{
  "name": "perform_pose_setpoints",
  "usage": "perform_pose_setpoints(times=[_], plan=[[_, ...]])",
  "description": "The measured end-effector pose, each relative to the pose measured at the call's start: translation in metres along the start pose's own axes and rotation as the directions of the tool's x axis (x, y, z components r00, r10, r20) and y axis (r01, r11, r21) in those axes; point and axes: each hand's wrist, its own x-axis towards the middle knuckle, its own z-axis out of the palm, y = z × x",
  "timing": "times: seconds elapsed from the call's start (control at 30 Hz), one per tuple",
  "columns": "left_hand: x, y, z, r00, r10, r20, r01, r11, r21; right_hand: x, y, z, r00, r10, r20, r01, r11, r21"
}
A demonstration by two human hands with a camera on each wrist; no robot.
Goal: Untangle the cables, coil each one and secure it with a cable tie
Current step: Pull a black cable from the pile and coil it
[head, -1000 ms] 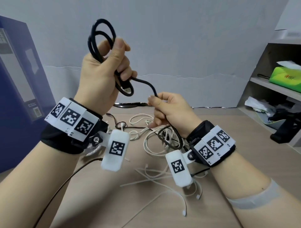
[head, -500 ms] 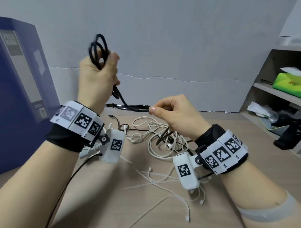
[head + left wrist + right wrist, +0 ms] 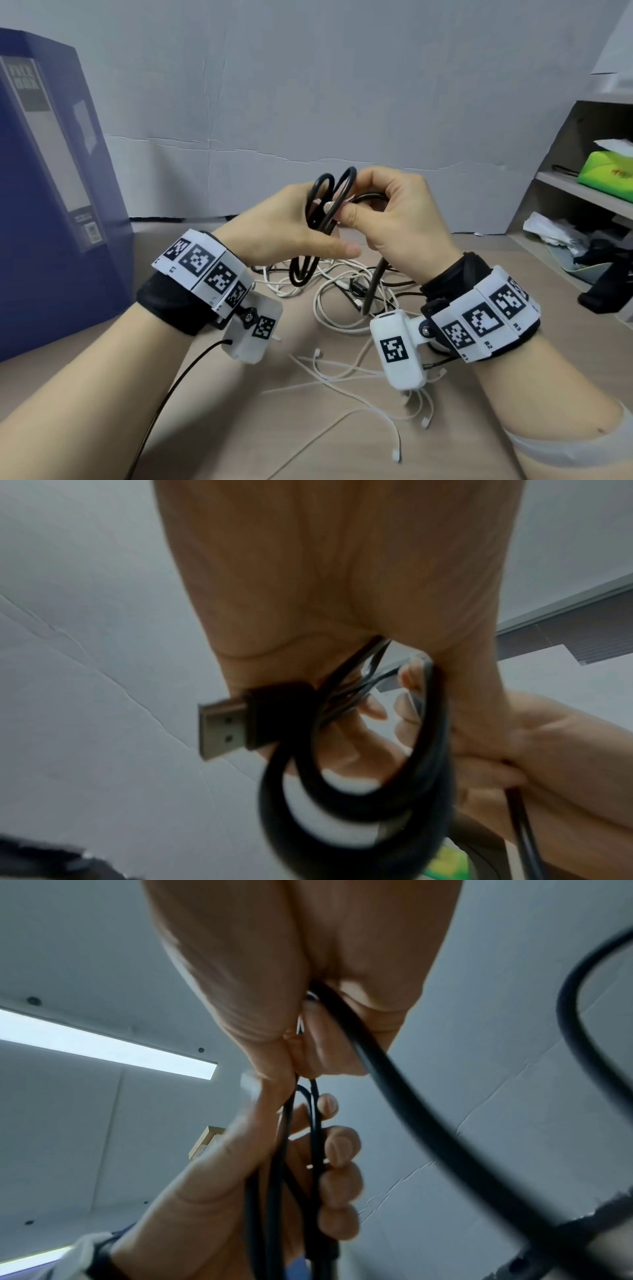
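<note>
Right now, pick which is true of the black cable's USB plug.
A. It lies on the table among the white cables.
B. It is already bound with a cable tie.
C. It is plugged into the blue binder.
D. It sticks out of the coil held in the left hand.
D: the left wrist view shows the USB plug jutting from the black cable coil that the left hand grips, off the table.

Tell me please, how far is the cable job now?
Done: nothing tied yet. In hand: the left hand holds loops of the black cable while the right hand feeds its tail. Left: the white cables lie tangled on the table, and the cable ties lie loose.
</note>
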Motion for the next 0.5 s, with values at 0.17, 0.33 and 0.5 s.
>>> perform_pose_setpoints(times=[0.17, 0.33, 0.5], plan=[[0.003, -0.002, 0.004, 0.997, -0.047, -0.055, 0.046, 0.999, -0.019, 0.003, 0.001, -0.003, 0.995, 0.077, -0.057, -0.067, 0.983, 0.168], [0.008, -0.008, 0.002, 0.953, -0.061, -0.298, 0.026, 0.992, -0.12, 0.004, 0.008, -0.008, 0.993, 0.109, -0.049, -0.103, 0.988, 0.112], [0.016, -0.019, -0.007, 0.8, -0.217, -0.56, 0.02, 0.941, -0.337, 0.003, 0.017, 0.001, 0.987, 0.124, 0.102, -0.124, 0.992, -0.003]])
